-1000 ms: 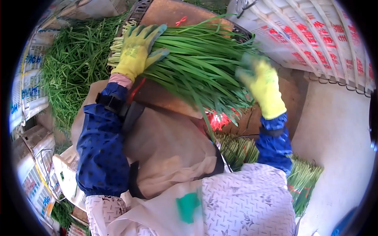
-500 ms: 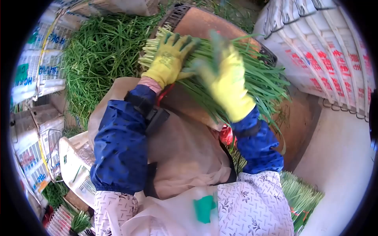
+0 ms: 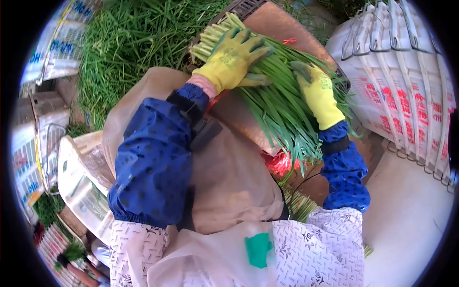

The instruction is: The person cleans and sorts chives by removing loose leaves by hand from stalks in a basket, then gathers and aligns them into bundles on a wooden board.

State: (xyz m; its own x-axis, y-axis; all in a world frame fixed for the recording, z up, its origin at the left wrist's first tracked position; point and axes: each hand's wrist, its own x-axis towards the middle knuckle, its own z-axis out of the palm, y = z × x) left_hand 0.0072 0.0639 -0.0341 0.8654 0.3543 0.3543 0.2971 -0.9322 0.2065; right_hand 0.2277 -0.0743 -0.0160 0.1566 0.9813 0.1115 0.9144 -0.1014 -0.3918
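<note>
A large loose bunch of garlic chives [image 3: 282,91] lies across a brown board, pale stem ends at upper left and green leaves fanning to lower right. My left hand [image 3: 234,60], in a yellow and green glove, rests on top near the stem ends with its fingers spread. On the far right side of the leaves is my right hand [image 3: 316,91], gloved alike. Its fingers are bent loosely against the leaves, partly hidden, not visibly wrapped round them. One red tie [image 3: 289,40] sits on the brown board [image 3: 282,24] beyond the bunch.
A big heap of loose greens [image 3: 129,57] lies at upper left. Red strings [image 3: 281,163] hang at the board's near edge. White crates [image 3: 57,45] stand at left, and a white basket [image 3: 76,162] is below them. Stacked white containers with red print [image 3: 397,91] stand at right.
My right hand has moved right and down along the leaves to the bunch's far side. My left hand stays on the stems. The view has shifted, and the red tie on the board now shows.
</note>
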